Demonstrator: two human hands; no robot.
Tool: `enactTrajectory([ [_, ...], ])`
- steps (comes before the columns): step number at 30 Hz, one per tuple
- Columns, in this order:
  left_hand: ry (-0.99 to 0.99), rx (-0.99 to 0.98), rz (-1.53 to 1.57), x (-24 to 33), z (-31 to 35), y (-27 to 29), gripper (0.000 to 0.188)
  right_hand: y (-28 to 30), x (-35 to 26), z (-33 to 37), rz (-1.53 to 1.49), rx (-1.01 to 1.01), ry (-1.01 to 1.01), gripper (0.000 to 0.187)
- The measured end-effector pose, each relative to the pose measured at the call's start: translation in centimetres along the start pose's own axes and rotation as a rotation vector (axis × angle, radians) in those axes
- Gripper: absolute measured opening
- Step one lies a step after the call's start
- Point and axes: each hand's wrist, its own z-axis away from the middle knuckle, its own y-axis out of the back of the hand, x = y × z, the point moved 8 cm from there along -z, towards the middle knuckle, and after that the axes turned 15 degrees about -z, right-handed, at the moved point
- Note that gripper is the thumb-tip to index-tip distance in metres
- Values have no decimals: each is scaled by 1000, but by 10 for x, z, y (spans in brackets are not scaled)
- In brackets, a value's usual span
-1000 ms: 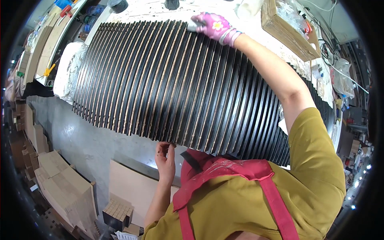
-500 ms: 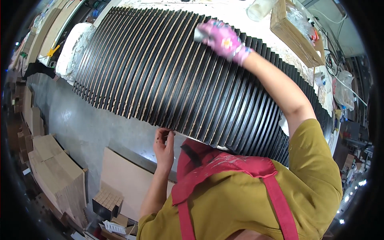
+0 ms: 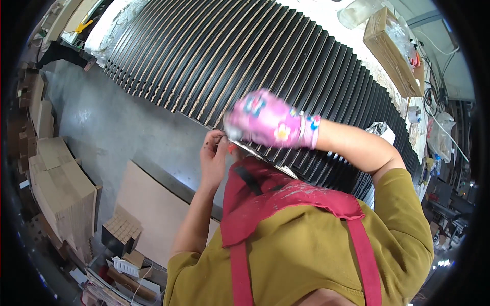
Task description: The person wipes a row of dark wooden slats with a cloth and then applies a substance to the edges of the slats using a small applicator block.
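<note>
Long narrow black strips (image 3: 306, 58) lie side by side across the table, some with pale tan, uneven edges showing between them. My left hand (image 3: 210, 153) is bare and has dark smudges; its fingers are pinched at the near end of one strip. My right hand (image 3: 270, 120) wears a pink flowered glove, blurred by motion, and is over the near ends of the strips, beside the left hand. A whitish wad, perhaps a cloth (image 3: 233, 131), is pressed under its fingers against the strips. The glove hides the strip ends beneath it.
A cardboard box (image 3: 380, 46) with plastic inside and a clear container (image 3: 357, 13) stand at the table's far right. A white wrapped bundle (image 3: 109, 38) lies at the left end. Stacked cardboard (image 3: 66, 188) and a large tan board (image 3: 150, 204) stand on the floor.
My right hand has come from the far end of the strips back to the near end, close to my left hand. The left hand stays at the strip ends. The view has shifted.
</note>
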Motion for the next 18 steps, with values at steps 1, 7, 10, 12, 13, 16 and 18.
enactTrajectory([
  [1,-1,8,3,1,1,1,13,-12,-15,1,-108,-96,90,42],
  [7,78,40,67,0,5,-3,18,9,23,-19,89,45,-169,47],
  [10,34,98,124,-8,11,1,17,1,-6,-2,15,5,-52,48],
  [12,31,177,40,-7,16,10,15,19,15,6,53,54,-211,49],
  [13,25,172,44,-8,16,11,15,37,37,3,84,32,-401,49],
  [16,-359,231,-399,12,13,17,24,50,14,-2,111,308,-222,39],
  [18,-493,198,-716,22,10,17,27,16,-4,-19,172,102,-283,35],
])
